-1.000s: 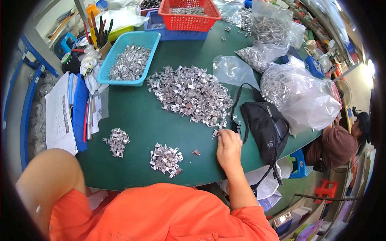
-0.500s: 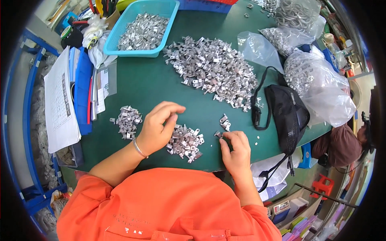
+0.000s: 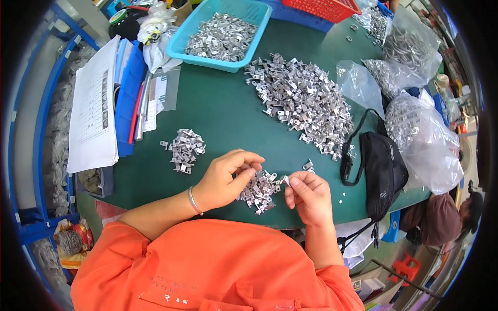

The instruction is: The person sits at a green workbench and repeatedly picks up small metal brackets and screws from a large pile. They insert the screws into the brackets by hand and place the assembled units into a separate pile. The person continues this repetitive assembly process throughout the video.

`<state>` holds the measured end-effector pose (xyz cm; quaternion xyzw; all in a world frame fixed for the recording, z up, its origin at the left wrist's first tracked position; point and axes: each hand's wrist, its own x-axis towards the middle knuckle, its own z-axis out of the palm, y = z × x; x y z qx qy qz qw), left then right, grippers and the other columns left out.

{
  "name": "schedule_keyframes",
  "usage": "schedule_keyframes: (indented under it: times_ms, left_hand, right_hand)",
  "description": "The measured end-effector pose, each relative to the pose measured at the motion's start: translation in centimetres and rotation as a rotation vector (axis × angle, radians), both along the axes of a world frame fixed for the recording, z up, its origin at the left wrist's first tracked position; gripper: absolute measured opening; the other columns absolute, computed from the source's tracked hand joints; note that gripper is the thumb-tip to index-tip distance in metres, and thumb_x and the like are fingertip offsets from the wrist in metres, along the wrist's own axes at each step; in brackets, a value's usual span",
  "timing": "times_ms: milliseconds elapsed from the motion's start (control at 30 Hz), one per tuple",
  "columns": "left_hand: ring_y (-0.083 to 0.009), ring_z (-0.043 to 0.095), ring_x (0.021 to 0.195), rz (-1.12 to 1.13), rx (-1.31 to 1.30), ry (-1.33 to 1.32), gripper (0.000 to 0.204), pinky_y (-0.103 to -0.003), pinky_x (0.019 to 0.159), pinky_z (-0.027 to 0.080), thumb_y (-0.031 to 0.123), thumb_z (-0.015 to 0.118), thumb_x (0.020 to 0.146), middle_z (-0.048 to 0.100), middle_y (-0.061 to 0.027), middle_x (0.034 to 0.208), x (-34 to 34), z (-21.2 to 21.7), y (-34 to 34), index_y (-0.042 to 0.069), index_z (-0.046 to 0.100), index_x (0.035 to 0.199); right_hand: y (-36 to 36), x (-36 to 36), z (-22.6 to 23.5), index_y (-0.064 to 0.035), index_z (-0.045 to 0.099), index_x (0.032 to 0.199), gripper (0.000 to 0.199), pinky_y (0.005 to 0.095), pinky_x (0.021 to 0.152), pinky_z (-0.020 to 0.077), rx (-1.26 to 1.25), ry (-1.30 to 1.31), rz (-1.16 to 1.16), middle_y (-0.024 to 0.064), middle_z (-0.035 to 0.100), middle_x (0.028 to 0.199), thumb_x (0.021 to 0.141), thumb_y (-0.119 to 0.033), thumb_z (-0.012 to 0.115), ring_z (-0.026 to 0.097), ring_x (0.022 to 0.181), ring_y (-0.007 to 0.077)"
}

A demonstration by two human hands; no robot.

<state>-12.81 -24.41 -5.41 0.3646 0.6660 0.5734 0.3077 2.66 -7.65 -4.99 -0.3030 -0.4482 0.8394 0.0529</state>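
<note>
My right hand (image 3: 313,197) pinches a small bent metal bracket (image 3: 285,180) between thumb and forefinger, just right of a small heap of brackets (image 3: 261,194). My left hand (image 3: 228,178) hovers at that heap's left edge, fingers curved and thumb slightly apart, with nothing visible in it; its palm side is hidden. Another small heap of brackets (image 3: 185,149) lies farther left. Beyond both hands spreads a large pile of the same silvery brackets (image 3: 306,101). A couple of loose brackets (image 3: 308,165) lie just beyond my right hand.
A turquoise basket (image 3: 179,56) of brackets stands far left, beside a red basket (image 3: 332,8). Right lie a black bag (image 3: 381,166) with straps and clear plastic bags of metal parts (image 3: 415,122). Papers (image 3: 96,114) and a blue holder (image 3: 129,93) line the green table's (image 3: 223,122) left side.
The view has shifted, so the table's things sit farther right. My right hand has raised a bracket from the table and brought it closer to the near heap and my left hand.
</note>
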Motion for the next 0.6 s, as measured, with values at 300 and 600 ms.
schedule_keyframes:
  times_ms: [300, 600]
  left_hand:
    - [-0.0128, 0.064, 0.081, -0.107, 0.114, -0.430, 0.024, -0.025, 0.072, 0.054, -0.001, 0.058, 0.093, 0.067, -0.0102, 0.099, 0.7, 1.1, -1.5, -0.004, 0.060, 0.117]
    - [-0.0153, 0.067, 0.086, -0.155, 0.148, -0.508, 0.026, -0.027, 0.075, 0.056, -0.003, 0.058, 0.092, 0.066, -0.0121, 0.103, 0.8, 1.0, -1.1, -0.004, 0.059, 0.118]
  right_hand:
    - [-2.4, -2.6, 1.0, 0.0058, 0.063, 0.093, 0.016, 0.0246, 0.047, 0.0473, -0.090, 0.102, 0.084, 0.0093, 0.065, 0.073, 0.093, -0.010, 0.061, 0.058, 0.052, 0.0146]
    - [-3.2, -0.9, 1.2, 0.0030, 0.065, 0.102, 0.014, 0.0231, 0.063, 0.0541, 0.188, 0.268, 0.011, 0.0086, 0.068, 0.084, 0.096, -0.006, 0.057, 0.066, 0.071, 0.0119]
